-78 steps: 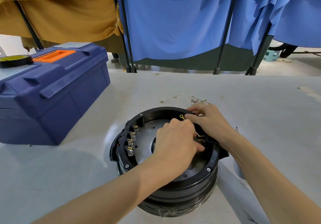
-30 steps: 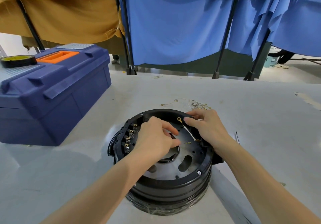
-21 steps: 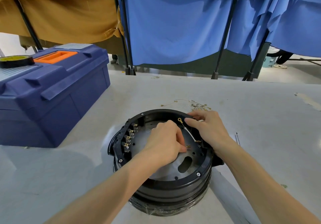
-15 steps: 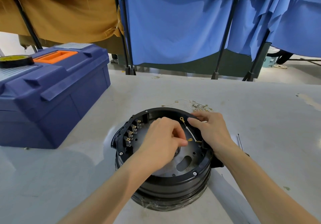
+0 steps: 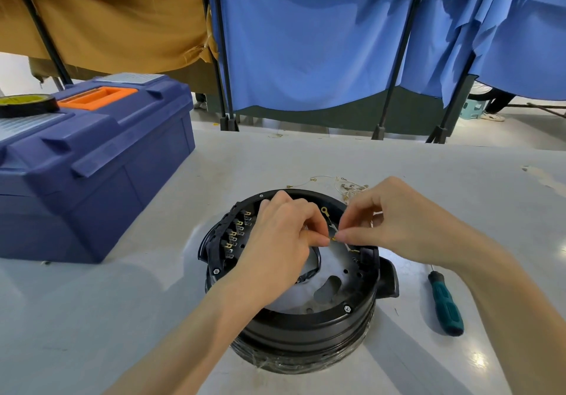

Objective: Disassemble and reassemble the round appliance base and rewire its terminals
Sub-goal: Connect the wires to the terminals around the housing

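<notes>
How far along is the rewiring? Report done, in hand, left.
Done: the round base sits open, inner plate exposed. In hand: left hand and right hand both pinch a thin wire over it. Left: the terminal row looks bare, loose wires lie on the table behind, the screwdriver lies idle; reassembly seemingly unstarted.

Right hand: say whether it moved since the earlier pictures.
Yes. The right hand left the far rim of the round base and came inward, pinching the wire terminal.

Grey table — blue curtains and ochre cloth behind
</notes>
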`<control>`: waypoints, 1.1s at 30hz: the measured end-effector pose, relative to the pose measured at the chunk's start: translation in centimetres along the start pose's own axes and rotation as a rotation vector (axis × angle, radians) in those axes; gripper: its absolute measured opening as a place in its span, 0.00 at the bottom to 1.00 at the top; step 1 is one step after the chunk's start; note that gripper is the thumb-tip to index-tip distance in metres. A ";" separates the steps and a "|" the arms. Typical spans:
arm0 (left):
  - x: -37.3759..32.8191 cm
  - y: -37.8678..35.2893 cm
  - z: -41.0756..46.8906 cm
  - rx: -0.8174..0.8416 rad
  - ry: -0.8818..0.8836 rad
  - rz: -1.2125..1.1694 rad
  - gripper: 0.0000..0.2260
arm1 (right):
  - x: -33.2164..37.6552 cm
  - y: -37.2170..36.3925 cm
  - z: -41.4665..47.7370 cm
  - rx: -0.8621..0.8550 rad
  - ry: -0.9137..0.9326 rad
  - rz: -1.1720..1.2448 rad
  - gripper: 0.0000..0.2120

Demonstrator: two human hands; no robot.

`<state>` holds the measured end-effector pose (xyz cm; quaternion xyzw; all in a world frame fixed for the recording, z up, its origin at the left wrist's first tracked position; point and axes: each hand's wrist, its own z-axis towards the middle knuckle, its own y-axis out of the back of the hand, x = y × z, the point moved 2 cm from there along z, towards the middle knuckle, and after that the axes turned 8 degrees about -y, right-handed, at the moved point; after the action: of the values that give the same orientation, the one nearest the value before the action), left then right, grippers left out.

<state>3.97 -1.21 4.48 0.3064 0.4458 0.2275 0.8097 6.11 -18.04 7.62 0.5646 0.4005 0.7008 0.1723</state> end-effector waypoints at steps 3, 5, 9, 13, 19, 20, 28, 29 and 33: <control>-0.1 0.2 0.2 -0.038 -0.035 -0.006 0.05 | 0.2 -0.1 -0.2 0.028 -0.002 -0.011 0.04; -0.2 0.3 0.4 -0.042 -0.046 -0.026 0.05 | 0.3 -0.2 -0.3 0.044 0.003 -0.018 0.04; -0.1 0.5 0.3 -0.219 -0.015 0.024 0.05 | 0.2 -0.3 -0.2 -0.024 0.028 -0.023 0.07; -0.5 1.0 -0.9 -0.496 0.089 0.086 0.10 | -0.1 -0.1 0.0 -0.079 0.018 0.023 0.07; -0.7 0.1 -1.5 -0.287 0.337 -0.333 0.06 | -0.4 -0.7 0.3 -0.044 0.027 0.094 0.07; -0.6 0.0 -1.4 -0.274 0.414 -0.450 0.07 | -0.4 -0.7 0.3 -0.036 0.029 0.099 0.07; -0.6 -0.9 -0.8 -0.280 0.758 -1.061 0.07 | -0.2 -1.1 0.4 -0.006 0.062 0.050 0.07; -0.5 -1.0 -0.8 -0.270 0.774 -1.065 0.06 | -0.1 -1.2 0.3 0.006 0.067 0.040 0.06; 0.0 -1.3 -0.6 -0.241 0.812 -1.081 0.05 | -0.9 -0.5 0.7 -0.134 -0.009 0.097 0.11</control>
<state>3.53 -1.96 3.32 -0.1607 0.7760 -0.0636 0.6066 6.95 -18.07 6.70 0.5739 0.3241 0.7309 0.1772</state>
